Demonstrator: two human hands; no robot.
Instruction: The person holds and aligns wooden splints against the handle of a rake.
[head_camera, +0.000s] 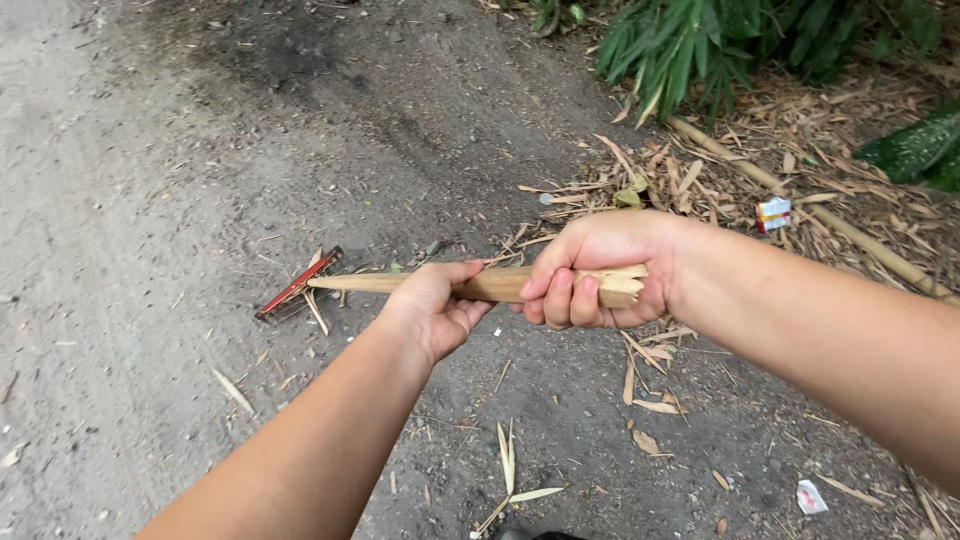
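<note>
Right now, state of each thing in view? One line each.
Bamboo stick: held level in both hands, pointed at its left tip, splintered at its right end.
Left hand: closed around the stick's middle.
Right hand: closed around the splintered end.
Red tool: lying on the ground, untouched.
Long bamboo pole: lying among dry leaves.

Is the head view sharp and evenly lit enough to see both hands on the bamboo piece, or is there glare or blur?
Head view: soft, even daylight, no glare or hard shadows; left hand, right hand and bamboo piece are sharp; forearms near the bottom edge look stretched by the wide lens; plants at top slightly soft.
</note>
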